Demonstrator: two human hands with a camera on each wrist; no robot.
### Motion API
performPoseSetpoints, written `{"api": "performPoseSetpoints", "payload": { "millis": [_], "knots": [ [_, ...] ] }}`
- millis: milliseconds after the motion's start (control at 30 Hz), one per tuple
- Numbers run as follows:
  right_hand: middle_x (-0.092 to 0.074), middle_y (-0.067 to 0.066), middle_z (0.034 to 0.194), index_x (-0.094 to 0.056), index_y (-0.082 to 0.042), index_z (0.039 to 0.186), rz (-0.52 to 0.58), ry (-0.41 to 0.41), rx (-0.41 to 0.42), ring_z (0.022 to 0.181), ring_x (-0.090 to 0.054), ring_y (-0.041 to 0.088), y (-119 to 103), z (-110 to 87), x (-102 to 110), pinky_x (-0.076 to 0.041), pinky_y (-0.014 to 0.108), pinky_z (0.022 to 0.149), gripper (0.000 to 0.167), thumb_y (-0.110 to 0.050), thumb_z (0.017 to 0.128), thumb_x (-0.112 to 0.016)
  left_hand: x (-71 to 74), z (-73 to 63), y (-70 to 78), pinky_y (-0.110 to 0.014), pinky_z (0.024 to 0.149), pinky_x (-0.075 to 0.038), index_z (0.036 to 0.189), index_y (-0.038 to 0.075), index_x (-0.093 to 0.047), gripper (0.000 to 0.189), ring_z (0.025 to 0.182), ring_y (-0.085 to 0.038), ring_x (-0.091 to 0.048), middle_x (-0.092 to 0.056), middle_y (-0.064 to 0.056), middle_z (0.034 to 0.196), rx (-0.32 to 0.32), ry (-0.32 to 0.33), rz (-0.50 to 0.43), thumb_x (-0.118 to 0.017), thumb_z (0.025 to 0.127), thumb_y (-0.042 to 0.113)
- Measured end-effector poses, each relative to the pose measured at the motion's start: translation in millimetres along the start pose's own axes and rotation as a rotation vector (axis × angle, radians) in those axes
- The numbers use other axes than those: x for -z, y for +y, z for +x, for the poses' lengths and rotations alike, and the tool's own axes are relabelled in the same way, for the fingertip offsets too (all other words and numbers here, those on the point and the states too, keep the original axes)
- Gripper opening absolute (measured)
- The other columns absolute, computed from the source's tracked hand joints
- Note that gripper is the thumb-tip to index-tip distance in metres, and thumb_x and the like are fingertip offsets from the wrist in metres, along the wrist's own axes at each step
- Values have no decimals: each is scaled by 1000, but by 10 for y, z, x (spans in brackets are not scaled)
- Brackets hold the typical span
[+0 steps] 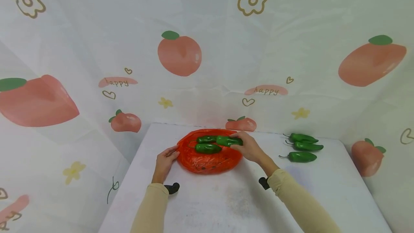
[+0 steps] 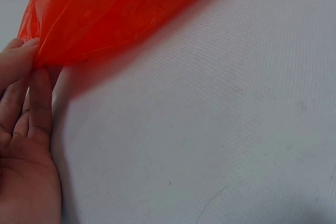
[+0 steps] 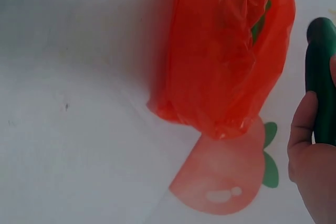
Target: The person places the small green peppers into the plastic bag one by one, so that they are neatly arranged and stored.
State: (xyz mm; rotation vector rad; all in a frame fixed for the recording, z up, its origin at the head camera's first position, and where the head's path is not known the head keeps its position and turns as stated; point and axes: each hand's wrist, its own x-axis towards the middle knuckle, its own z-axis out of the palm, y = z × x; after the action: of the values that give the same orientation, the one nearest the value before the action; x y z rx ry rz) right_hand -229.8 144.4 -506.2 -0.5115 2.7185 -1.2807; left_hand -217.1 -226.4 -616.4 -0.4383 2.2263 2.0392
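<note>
A red plastic bag (image 1: 207, 166) lies on the white table with its mouth open upward. Two green peppers (image 1: 208, 149) show inside it in the head view. At the bag's left edge, my left hand (image 1: 166, 159) pinches the rim between thumb and fingers; the left wrist view shows the same pinch on the red plastic (image 2: 105, 30). My right hand (image 1: 248, 147) holds another green pepper (image 1: 226, 141) over the right part of the bag's opening. In the right wrist view that pepper (image 3: 321, 72) sits between thumb and fingers, apart from the bag (image 3: 215, 66).
Three more green peppers (image 1: 301, 146) lie near the table's right back, stems to the left. White sheeting with fruit prints (image 1: 179, 56) stands behind and beside the table (image 1: 207, 208). A dark strap piece (image 1: 173, 188) shows at the left wrist, another (image 1: 263, 183) at the right.
</note>
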Motion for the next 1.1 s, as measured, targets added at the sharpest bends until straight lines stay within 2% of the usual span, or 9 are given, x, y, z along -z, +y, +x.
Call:
{"api": "performPoseSetpoints", "payload": {
  "millis": [300, 533, 767, 1100],
  "knots": [
    [-64, 13, 126, -66, -6, 128, 59, 8, -65, 106, -60, 24, -34, 10, -100, -59, 41, 94, 34, -13, 95, -72, 3, 2, 13, -17, 98, -55, 136, 16, -66, 40, 130, -18, -61, -65, -9, 142, 3, 0, 10, -72, 97, 23],
    [-62, 13, 131, -67, -8, 128, 133, 38, -109, 111, -59, 26, -52, 29, -202, -59, 39, 94, 35, -14, 94, -73, 10, -11, 33, -19, 101, -55, 136, 15, -66, 41, 130, -17, -62, -64, -9, 143, 6, -3, 23, -71, 97, 23],
    [-61, 11, 130, -69, -10, 125, 156, 47, -106, 114, -57, 26, -106, 48, -365, -57, 39, 94, 34, -14, 92, -75, 15, -2, 51, -25, 106, -53, 137, 16, -65, 40, 133, -21, -59, -64, -8, 143, 12, -14, 37, -70, 98, 23],
    [-60, 10, 130, -68, -12, 126, 135, 2, -120, 113, -58, 24, -170, 36, -544, -60, 41, 94, 32, -13, 94, -74, 7, -2, 25, -16, 99, -54, 137, 15, -65, 40, 133, -21, -59, -64, -9, 143, 18, -11, 17, -70, 98, 21]
  ]
}}
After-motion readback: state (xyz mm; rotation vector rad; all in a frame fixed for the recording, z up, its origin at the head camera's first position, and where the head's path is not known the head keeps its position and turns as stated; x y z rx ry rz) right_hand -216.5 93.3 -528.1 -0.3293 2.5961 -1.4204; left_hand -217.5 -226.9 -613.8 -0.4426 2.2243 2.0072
